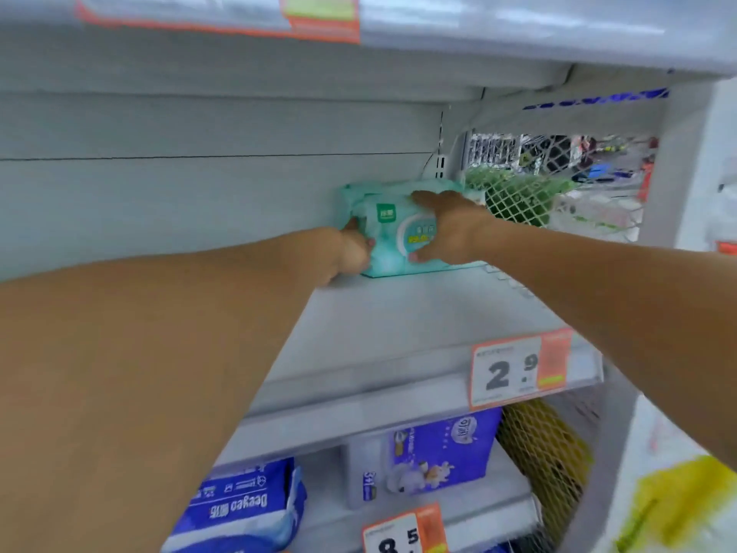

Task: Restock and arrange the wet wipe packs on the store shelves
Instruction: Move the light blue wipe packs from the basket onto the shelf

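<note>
Both arms reach deep over the shelf. The left hand pinches the wipe pack at its left end; the right hand is spread across its face. The pack sits far back by the mesh divider, long axis left-right, both hands equally near.

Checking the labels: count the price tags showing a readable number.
2. The 2.9 tag hangs on the front edge of the shelf holding the wipes; the tag starting with 8 is on the shelf below, cut off by the frame.
</note>
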A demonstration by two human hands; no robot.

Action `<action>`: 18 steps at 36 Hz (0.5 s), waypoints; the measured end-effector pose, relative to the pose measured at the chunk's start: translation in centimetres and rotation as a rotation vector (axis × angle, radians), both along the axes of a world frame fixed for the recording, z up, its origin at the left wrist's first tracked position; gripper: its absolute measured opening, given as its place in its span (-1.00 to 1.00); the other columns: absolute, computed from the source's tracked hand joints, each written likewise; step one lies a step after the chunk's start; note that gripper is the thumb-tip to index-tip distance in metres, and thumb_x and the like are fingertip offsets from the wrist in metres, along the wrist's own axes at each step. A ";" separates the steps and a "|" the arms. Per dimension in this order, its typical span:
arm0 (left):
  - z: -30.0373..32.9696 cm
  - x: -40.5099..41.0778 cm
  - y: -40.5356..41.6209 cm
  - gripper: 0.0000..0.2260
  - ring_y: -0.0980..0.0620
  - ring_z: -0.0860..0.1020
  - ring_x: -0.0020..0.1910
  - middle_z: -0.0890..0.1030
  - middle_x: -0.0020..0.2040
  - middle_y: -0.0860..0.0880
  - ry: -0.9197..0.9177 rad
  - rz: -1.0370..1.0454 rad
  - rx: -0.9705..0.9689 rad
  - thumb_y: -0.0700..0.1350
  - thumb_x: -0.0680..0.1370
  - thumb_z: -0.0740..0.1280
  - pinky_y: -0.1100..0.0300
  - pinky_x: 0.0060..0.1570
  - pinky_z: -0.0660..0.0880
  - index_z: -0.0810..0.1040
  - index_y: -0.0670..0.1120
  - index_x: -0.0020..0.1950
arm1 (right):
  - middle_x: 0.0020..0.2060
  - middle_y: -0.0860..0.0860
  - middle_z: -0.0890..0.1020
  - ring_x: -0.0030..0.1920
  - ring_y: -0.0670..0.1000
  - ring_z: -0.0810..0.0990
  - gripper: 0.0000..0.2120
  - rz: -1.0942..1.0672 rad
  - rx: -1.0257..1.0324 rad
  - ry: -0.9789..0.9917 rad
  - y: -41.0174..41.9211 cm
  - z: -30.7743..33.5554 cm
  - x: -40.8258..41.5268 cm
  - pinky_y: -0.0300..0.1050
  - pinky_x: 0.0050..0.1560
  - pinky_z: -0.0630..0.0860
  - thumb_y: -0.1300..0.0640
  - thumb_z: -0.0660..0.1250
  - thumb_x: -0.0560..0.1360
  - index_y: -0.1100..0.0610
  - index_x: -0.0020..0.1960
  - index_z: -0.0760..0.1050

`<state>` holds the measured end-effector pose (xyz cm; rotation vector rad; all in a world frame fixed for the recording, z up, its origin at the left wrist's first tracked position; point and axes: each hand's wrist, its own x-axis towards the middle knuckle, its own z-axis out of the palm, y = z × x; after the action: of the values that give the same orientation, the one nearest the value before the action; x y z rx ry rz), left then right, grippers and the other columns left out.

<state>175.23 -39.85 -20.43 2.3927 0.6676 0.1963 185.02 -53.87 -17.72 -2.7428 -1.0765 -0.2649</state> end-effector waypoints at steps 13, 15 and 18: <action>-2.7 -20.6 -13.1 -0.78 0.00 0.43 -0.44 0.50 -0.44 -0.04 -0.994 -0.211 0.169 -0.11 0.53 0.30 0.15 -0.36 0.37 0.51 -0.18 -0.27 | -0.57 -0.10 0.31 -0.46 0.03 0.34 -0.61 0.220 0.768 -0.202 -11.1 -9.2 -21.7 -0.03 -0.40 0.27 -0.02 0.25 0.55 -0.04 -0.43 0.26; -9.5 -23.2 -15.4 -0.78 0.00 0.39 -0.44 0.43 -0.46 0.04 -0.809 -0.241 0.142 -0.08 0.55 0.29 0.13 -0.37 0.35 0.48 -0.13 -0.26 | -0.58 -0.05 0.32 -0.46 0.02 0.31 -0.65 0.244 0.678 -0.068 -11.4 -14.7 -23.8 -0.05 -0.42 0.20 0.00 0.22 0.48 -0.01 -0.43 0.23; -21.7 -26.9 -16.8 -0.84 -0.11 0.57 -0.23 0.49 -0.33 0.06 -0.240 -0.179 0.041 0.05 0.58 0.28 0.09 -0.30 0.35 0.45 -0.01 -0.12 | -0.36 0.14 0.61 -0.28 0.21 0.58 -0.68 0.011 0.364 0.221 -12.5 -25.6 -26.1 -0.09 -0.32 0.30 -0.07 0.27 0.48 0.05 -0.37 0.36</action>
<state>148.34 -56.66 -42.10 2.4014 0.3399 0.4156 158.96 -66.38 -43.33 -2.3763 -0.8852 -0.1355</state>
